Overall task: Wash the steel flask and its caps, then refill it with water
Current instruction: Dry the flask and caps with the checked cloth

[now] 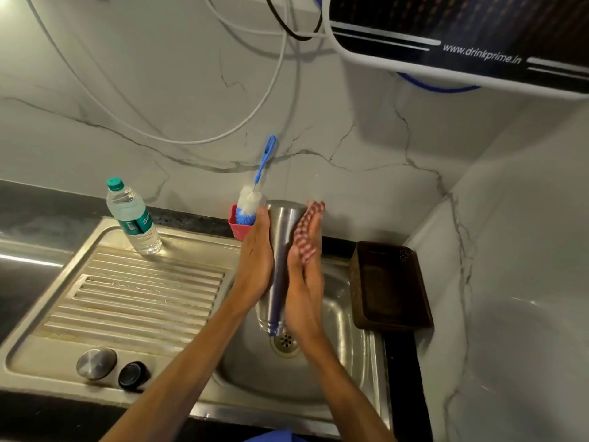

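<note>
Both forearms reach over sink [360, 371]; steel flask [282, 237] upside-down, mouth toward drain, btwn flat left hand [253, 266] & right hand [304, 282] pressing checked scrubber [307, 231].

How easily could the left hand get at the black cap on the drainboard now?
Probably not at once. The left hand is pressed flat against the steel flask over the sink. The black cap lies uncovered beside the steel cap, with nothing between.

The ribbed drainboard [140, 301] lies open between the plastic bottle [134, 216] at its back edge and two caps [113, 369] at its front edge, while a brown basket [390, 287] blocks the sink's [347, 314] right edge.
</note>
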